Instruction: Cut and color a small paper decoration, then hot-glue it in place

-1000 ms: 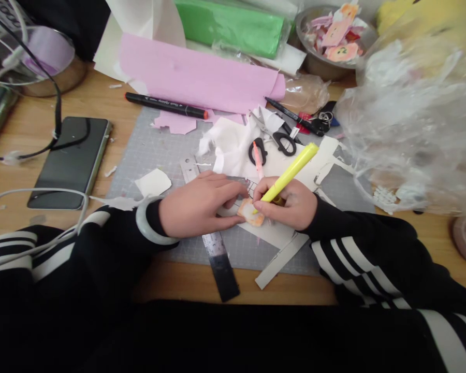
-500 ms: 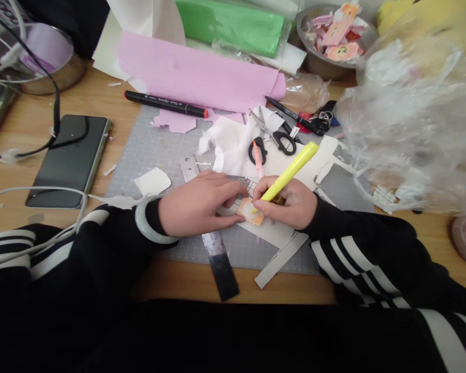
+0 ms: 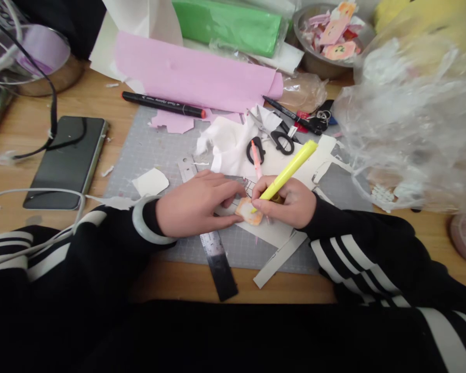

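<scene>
In my right hand [image 3: 289, 199] is a yellow highlighter [image 3: 289, 171], its tip down on a small paper cutout [image 3: 248, 211] with an orange edge and a white middle. My left hand [image 3: 202, 202] pinches the left side of that cutout between thumb and fingers. Under the hands lie white paper sheets, and a metal ruler [image 3: 217, 259] runs beneath my left hand. A pink-orange pen [image 3: 256, 160] lies just beyond my right hand, across the black handles of the scissors [image 3: 282, 142]. Crumpled white tissue [image 3: 227, 142] sits to their left.
A grey cutting mat [image 3: 140, 155] covers the middle of the wooden table. A phone [image 3: 66, 160] and cables are at left. Behind lie a black marker [image 3: 163, 103], a pink sheet [image 3: 198, 72] and a metal bowl [image 3: 314, 62] of cutouts. Plastic bags [image 3: 404, 129] fill the right.
The whole view has shifted slightly, with things appearing a little further left. Both hands keep the same grip, and the highlighter tip stays on the cutout.
</scene>
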Available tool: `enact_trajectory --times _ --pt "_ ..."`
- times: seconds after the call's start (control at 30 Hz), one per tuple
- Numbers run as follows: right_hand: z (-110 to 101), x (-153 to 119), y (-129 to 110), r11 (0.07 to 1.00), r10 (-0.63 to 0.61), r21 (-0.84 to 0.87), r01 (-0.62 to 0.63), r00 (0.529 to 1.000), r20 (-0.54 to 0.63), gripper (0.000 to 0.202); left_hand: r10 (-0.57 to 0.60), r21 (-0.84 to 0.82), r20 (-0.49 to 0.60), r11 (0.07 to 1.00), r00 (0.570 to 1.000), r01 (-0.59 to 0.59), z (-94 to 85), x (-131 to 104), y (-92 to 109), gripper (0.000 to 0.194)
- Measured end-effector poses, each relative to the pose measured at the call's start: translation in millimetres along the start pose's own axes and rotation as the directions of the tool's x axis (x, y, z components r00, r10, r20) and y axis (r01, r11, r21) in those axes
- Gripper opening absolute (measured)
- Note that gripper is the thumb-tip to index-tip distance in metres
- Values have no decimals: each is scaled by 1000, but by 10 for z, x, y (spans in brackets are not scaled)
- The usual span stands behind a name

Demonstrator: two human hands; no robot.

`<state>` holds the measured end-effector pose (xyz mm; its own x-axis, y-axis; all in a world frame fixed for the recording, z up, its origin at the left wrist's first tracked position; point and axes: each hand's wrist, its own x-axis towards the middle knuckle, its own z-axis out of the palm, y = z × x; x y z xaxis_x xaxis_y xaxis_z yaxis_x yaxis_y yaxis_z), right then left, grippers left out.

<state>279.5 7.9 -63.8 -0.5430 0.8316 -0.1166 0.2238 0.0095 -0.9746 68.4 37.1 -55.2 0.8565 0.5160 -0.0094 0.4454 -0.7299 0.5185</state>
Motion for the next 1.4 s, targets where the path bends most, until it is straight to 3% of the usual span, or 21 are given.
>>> enact_trajectory --times 0.6,0.9,1.1,1.4 --pt "32 -23 -87 999 29 -32 -31 998 -63 7 -23 -9 26 1000 999 23 -7 -1 6 25" --pt "20 -22 -85 999 38 -30 -39 999 -38 9 -28 -12 23 1000 999 28 -12 12 19 24" --pt "22 -25 -53 1000 6 -3 -6 999 -46 18 -28 -29 20 999 999 29 -20 10 27 24" --pt "44 -46 -67 989 -115 -99 108 991 -67 20 1 -21 13 1000 1000 -1 -26 7 30 27"
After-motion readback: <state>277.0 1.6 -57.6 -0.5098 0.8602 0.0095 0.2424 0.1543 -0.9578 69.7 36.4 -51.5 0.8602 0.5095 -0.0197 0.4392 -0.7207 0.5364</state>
